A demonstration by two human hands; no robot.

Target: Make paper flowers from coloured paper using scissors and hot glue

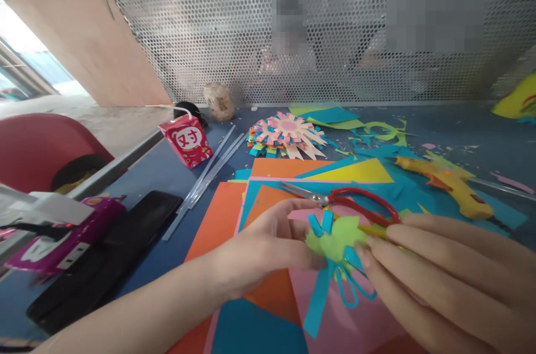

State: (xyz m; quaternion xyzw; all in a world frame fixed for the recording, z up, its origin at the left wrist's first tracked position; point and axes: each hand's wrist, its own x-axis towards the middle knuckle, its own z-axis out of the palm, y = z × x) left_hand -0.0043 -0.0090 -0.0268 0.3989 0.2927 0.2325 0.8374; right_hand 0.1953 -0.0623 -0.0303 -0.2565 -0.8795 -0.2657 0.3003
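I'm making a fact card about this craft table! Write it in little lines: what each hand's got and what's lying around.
Left hand: holding a green and blue paper piece
Right hand: fingers on the piece's other side
Scissors: red handles, just beyond the hands
Glue gun: yellow, on the right
Paper flowers: piled up, pink ones on top
Clear sticks: left of the flowers
Drink box: red, with a straw

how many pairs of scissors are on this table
1: the red-handled scissors, lying on the colored sheets just beyond the green and blue paper piece held by the left hand and right hand. More could be hidden under the sheets.
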